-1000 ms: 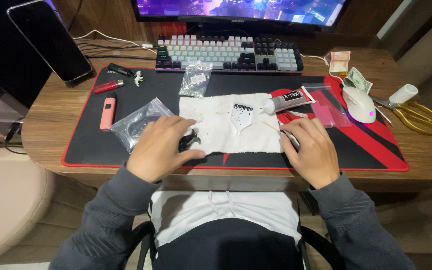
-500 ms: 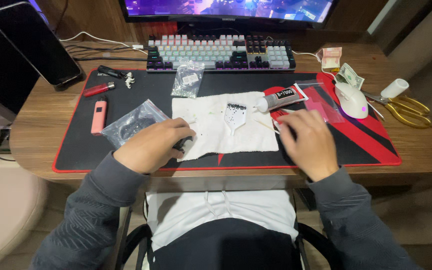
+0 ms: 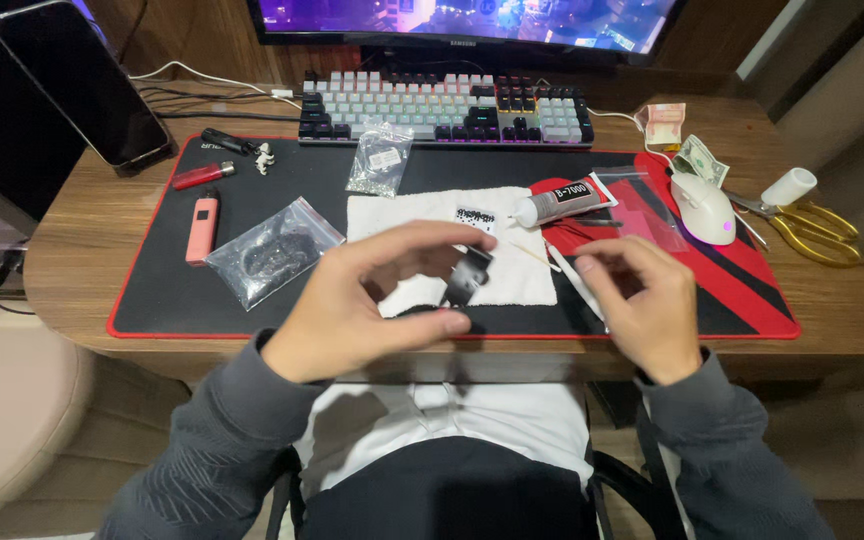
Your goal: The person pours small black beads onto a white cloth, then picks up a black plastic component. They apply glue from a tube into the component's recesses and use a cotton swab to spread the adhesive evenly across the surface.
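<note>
Sitting in left hand (image 3: 367, 300) grip: black part (image 3: 467, 275)

On my table (image 3: 72, 250) the mat (image 3: 182, 300) lies before the keyboard (image 3: 447, 108). The cloth (image 3: 512, 270) sits mid-mat, the bag (image 3: 272, 250) to its left, the glue tube (image 3: 562, 200) and mouse (image 3: 704, 208) to its right.

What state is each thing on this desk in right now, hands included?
Left hand: raised, pinching a small black part.
Right hand: raised, fingers curled, contents unclear.
Glue tube: lying flat on the towel edge.
White towel: spread flat.
Monitor: lit.
Phone: propped, screen dark.
Clear bag: lying flat, dark contents inside.
Scissors: lying closed.
</note>
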